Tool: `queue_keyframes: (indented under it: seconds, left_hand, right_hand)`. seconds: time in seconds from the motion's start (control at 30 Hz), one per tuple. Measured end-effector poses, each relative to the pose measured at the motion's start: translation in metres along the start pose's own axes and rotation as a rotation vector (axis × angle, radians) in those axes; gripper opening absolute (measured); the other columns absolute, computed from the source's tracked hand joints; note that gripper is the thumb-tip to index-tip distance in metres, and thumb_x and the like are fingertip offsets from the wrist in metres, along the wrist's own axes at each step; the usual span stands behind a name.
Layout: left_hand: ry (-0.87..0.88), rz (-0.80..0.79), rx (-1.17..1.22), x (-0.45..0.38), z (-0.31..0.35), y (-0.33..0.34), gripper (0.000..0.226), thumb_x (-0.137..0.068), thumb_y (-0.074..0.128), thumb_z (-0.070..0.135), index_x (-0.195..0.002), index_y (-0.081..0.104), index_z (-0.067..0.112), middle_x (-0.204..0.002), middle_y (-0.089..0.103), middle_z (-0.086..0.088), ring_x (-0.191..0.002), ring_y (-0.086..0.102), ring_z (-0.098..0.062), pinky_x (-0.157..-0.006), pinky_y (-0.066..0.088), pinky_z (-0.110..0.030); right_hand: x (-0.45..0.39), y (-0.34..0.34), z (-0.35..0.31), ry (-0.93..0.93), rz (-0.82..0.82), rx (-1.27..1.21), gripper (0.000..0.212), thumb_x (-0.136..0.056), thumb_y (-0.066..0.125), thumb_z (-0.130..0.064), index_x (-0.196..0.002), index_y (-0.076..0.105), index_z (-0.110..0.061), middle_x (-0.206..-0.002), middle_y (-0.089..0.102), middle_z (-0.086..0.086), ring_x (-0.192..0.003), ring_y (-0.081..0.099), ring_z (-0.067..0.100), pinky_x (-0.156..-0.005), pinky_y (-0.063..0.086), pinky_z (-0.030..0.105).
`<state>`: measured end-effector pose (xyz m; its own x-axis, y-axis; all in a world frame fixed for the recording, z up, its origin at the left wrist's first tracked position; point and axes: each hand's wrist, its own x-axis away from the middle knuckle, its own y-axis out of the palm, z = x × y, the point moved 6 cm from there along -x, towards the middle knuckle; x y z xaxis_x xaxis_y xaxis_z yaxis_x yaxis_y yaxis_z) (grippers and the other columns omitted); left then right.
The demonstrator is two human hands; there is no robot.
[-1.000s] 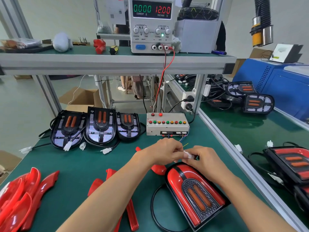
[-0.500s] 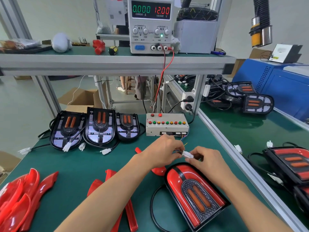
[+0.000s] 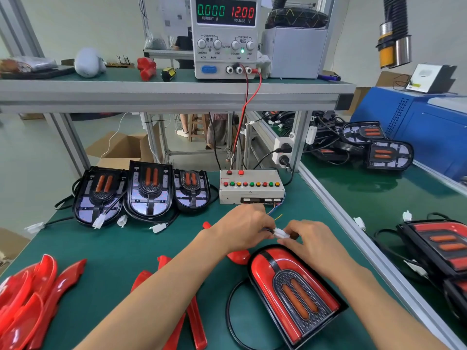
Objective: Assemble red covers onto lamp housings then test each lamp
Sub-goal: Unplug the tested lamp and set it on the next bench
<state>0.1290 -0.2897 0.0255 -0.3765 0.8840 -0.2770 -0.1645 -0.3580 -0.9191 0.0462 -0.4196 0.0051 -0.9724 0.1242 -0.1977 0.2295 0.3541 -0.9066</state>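
A lamp with its red cover fitted [image 3: 290, 291] lies on the green mat at the front, its black cable looping to the left. Just behind it my left hand [image 3: 242, 229] pinches the tester's wire plug, and my right hand [image 3: 312, 242] pinches the lamp's white connector [image 3: 280, 233]; the two plugs meet between my fingertips. The wires run back to the grey test box [image 3: 250, 186] with its row of coloured buttons. Three bare lamp housings [image 3: 149, 190] stand in a row at the back left. Loose red covers [image 3: 27, 299] lie piled at the front left.
A power supply [image 3: 225, 36] on the upper shelf reads 0.000 A and 12.00 V. More red cover strips [image 3: 194, 322] lie under my left forearm. Finished lamps [image 3: 439, 248] sit on the neighbouring bench to the right, beyond an aluminium rail [image 3: 353, 223].
Both hands have shifted slightly forward and right, bringing the white connector and the tester plug together. The lamp and everything else stay put.
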Motion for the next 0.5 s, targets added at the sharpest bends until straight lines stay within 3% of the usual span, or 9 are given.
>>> queue_keyframes:
  seconds: [0.5]
  left_hand:
    - [0.055, -0.038, 0.002, 0.0056, 0.0053, 0.0009, 0.021, -0.093, 0.067, 0.021, -0.103, 0.076, 0.005, -0.091, 0.067, -0.016, -0.093, 0.062, -0.032, -0.083, 0.048, -0.045]
  right_hand:
    - [0.0022, 0.0033, -0.0027, -0.068, -0.021, -0.022, 0.018, -0.094, 0.068, -0.042, -0.094, 0.066, -0.024, -0.088, 0.067, -0.008, -0.083, 0.061, 0.012, -0.080, 0.047, 0.033]
